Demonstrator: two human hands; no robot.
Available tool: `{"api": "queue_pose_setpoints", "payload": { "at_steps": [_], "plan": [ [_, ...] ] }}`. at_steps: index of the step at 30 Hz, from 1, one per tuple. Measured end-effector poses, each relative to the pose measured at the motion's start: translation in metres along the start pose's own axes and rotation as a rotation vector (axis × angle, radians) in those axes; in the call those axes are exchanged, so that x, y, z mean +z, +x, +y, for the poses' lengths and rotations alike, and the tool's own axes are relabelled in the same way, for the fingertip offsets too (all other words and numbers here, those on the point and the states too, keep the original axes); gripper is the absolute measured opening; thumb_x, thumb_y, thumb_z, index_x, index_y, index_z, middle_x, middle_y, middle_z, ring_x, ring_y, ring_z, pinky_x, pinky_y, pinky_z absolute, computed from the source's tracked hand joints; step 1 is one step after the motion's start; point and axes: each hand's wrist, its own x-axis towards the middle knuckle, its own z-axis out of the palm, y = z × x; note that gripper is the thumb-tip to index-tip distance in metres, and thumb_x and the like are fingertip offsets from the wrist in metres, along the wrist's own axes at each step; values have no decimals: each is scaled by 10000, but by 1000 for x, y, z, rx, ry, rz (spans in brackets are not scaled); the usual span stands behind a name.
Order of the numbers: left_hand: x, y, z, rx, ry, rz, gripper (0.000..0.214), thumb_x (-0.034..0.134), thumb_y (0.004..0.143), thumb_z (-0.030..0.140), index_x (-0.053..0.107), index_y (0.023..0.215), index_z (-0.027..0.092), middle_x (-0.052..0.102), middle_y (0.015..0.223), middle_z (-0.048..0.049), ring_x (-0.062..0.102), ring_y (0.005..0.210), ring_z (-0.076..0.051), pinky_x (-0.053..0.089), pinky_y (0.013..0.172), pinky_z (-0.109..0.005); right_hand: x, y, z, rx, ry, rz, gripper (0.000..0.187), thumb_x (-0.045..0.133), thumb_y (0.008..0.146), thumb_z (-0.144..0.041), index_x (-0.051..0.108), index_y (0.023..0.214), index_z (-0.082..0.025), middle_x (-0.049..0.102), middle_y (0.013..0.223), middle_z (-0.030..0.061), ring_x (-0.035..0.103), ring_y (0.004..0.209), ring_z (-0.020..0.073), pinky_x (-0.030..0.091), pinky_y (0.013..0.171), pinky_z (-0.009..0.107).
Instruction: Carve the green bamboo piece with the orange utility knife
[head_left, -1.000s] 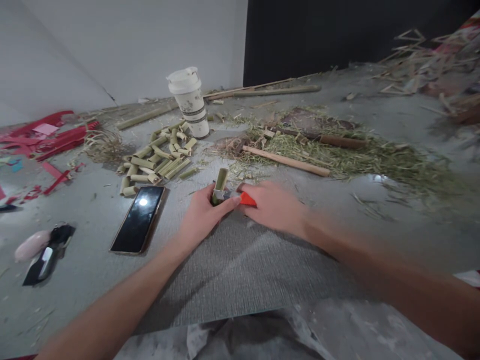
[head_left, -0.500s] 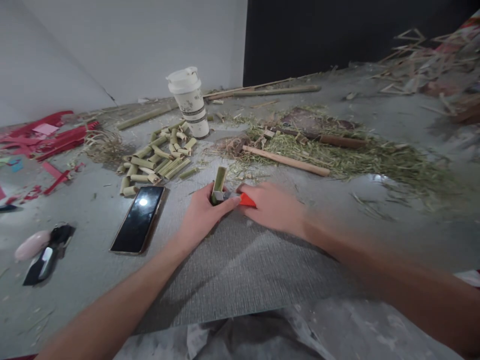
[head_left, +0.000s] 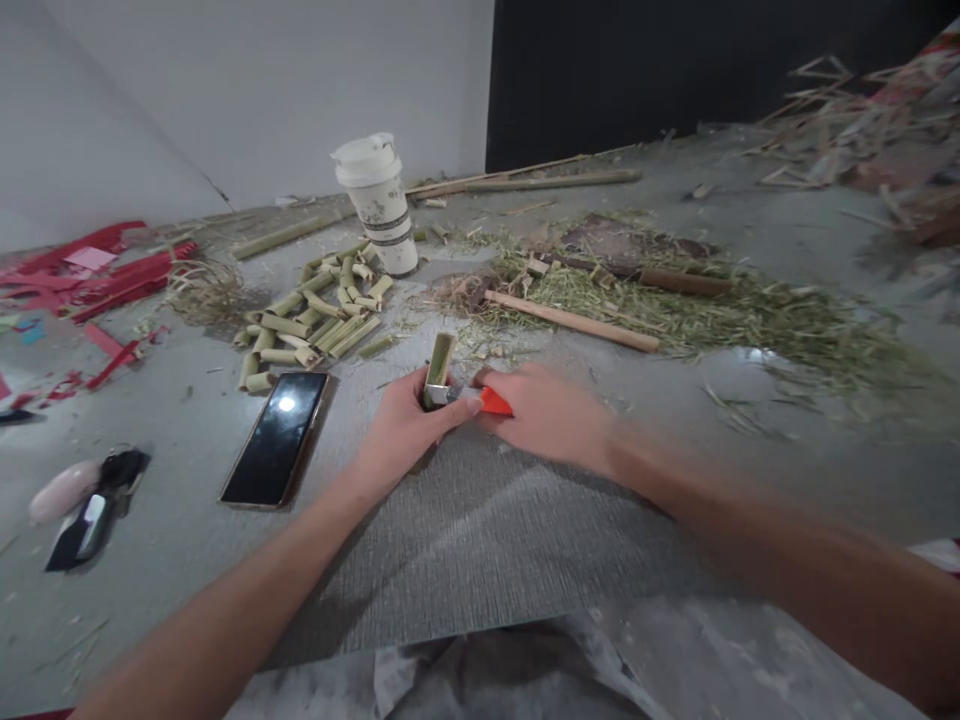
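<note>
My left hand [head_left: 405, 420] is closed around a short piece of green bamboo [head_left: 441, 358], which stands nearly upright with its hollow side showing. In my right hand [head_left: 547, 412] is a utility knife [head_left: 496, 401] with an orange handle. Its metal blade end reaches left against the bamboo, and my left thumb lies along it. Both hands are just above the table; part of the bamboo and most of the knife handle are hidden by fingers.
Cut bamboo pieces [head_left: 319, 325] lie beyond my left hand, near a lidded white cup [head_left: 381, 205]. A phone [head_left: 276, 440] lies left. A wooden-handled hammer [head_left: 574, 321] rests by green shavings [head_left: 780, 320]. Keys [head_left: 94, 515] and red strips [head_left: 131, 285] lie far left.
Almost nothing differs. The bamboo and the knife have tilted or shifted very slightly in my hands, and both grips are the same.
</note>
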Motion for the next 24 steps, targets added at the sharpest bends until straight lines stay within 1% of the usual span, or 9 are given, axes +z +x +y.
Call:
{"api": "queue_pose_setpoints", "payload": {
  "at_steps": [2, 5, 9, 11, 13, 15, 18, 21, 24],
  "plan": [
    [-1, 0, 0, -3, -12, -28, 373, 841, 872, 503, 644, 992, 210, 520, 530, 87, 451, 481, -104, 338, 491, -240, 0, 0, 1, -5, -11, 5, 296, 536, 1051, -447, 733, 1067, -225, 726, 829, 58, 580, 659, 182, 254, 575, 304],
    [0, -2, 1, 17, -19, -56, 379, 806, 901, 542, 643, 936, 202, 510, 521, 79, 446, 477, -105, 343, 497, -246, -2, 0, 1, -21, -50, 24, 260, 554, 1044, -395, 738, 1078, -215, 758, 874, 74, 622, 709, 197, 252, 595, 316],
    [2, -5, 3, 71, -35, -40, 418, 729, 960, 570, 601, 802, 205, 495, 501, 65, 424, 476, -100, 334, 521, -258, -1, 0, 0, -38, -81, 41, 279, 548, 1065, -397, 752, 1109, -212, 782, 904, 83, 657, 746, 211, 253, 616, 332],
    [1, -5, 5, 87, -14, -26, 420, 709, 973, 562, 592, 780, 207, 498, 501, 61, 433, 485, -103, 341, 535, -263, 1, -1, -2, -31, -69, 46, 291, 549, 1070, -413, 755, 1138, -217, 791, 924, 83, 671, 758, 216, 262, 619, 334],
    [0, -4, 7, 75, 15, -15, 384, 747, 941, 541, 614, 812, 204, 504, 517, 62, 443, 502, -108, 340, 539, -267, 2, -2, -3, -20, -47, 50, 318, 540, 1077, -429, 749, 1188, -217, 799, 946, 88, 685, 769, 223, 271, 617, 331],
    [-2, -2, 9, 41, 37, -16, 360, 843, 854, 497, 636, 873, 203, 503, 538, 74, 430, 519, -109, 308, 529, -263, 2, -2, -5, 0, -34, 43, 346, 527, 1086, -439, 736, 1235, -208, 802, 952, 95, 699, 778, 230, 278, 609, 327],
    [-3, 0, 9, 17, 28, -39, 403, 929, 750, 425, 641, 924, 205, 498, 573, 86, 398, 541, -101, 253, 521, -256, 0, -3, -6, 9, -28, 24, 335, 535, 1090, -424, 730, 1243, -198, 807, 952, 98, 721, 808, 240, 293, 608, 320],
    [-3, 0, 6, 25, -22, -64, 384, 911, 771, 436, 645, 918, 202, 501, 594, 80, 403, 542, -101, 268, 523, -261, 0, -2, -6, -1, -28, 38, 333, 542, 1094, -417, 729, 1267, -201, 820, 994, 105, 742, 854, 255, 321, 630, 320],
    [-2, -1, 4, 31, -16, -37, 375, 887, 792, 476, 641, 879, 206, 502, 598, 72, 402, 537, -104, 286, 519, -267, -1, -2, -5, -4, -25, 47, 369, 533, 1105, -449, 722, 1304, -202, 828, 1031, 115, 752, 878, 265, 352, 648, 319]
  ]
}}
